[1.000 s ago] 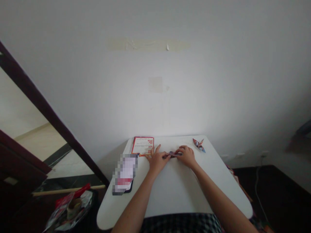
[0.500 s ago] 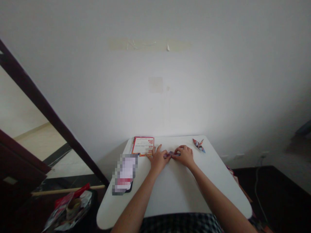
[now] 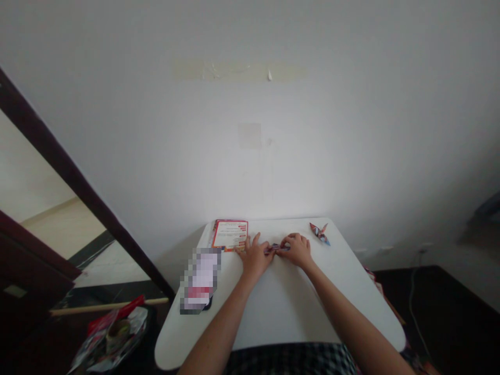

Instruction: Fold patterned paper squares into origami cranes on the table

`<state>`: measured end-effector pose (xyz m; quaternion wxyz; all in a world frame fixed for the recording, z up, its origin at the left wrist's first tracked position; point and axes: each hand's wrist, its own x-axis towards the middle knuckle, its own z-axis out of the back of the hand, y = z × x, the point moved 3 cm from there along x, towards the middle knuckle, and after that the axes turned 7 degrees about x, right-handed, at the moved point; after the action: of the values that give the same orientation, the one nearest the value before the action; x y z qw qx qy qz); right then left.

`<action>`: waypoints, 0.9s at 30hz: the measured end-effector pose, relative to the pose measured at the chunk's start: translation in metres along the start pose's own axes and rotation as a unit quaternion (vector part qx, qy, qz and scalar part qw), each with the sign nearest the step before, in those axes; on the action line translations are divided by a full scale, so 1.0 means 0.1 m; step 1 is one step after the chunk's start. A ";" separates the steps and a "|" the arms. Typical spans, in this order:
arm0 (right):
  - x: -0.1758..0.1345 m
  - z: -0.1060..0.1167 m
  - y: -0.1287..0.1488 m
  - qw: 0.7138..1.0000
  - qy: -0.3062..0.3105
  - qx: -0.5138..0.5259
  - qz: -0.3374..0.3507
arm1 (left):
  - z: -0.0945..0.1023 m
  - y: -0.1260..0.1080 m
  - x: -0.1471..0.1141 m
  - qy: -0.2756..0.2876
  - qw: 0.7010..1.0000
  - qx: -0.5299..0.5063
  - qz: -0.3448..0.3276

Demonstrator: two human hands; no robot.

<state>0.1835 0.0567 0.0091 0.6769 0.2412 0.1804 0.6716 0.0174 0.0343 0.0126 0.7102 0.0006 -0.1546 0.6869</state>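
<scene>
A narrow piece of folded, printed paper lies low over the white table, between my two hands. My left hand pinches its left end with thumb and index finger, while the other fingers spread toward a printed sheet. On the other end, my right hand has its fingertips closed. Much of the paper is hidden under my fingers. Beyond my right hand sits a small folded paper figure with pointed tips, coloured red, white and blue.
At the table's left side lies a phone, its screen blurred out. A white wall stands right behind the table. Down on the left, a bin holds crumpled wrappers and a cardboard roll. A cable hangs at the right.
Both hands stay in nearly the same place on the folded paper. The whole view has shifted very slightly.
</scene>
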 end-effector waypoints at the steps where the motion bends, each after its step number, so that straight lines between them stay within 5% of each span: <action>1: 0.00 0.00 0.00 1.000 0.000 0.000 0.001 | 0.00 0.00 0.00 -0.002 1.000 0.002 -0.006; 27: 0.01 -0.01 -0.10 1.000 0.005 -0.003 0.013 | 0.04 0.09 0.00 0.029 1.000 -0.008 -0.001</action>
<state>0.1914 0.0579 0.0025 0.6680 0.2384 0.1783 0.6820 0.0076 0.0342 0.0147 0.7151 -0.0247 -0.1399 0.6844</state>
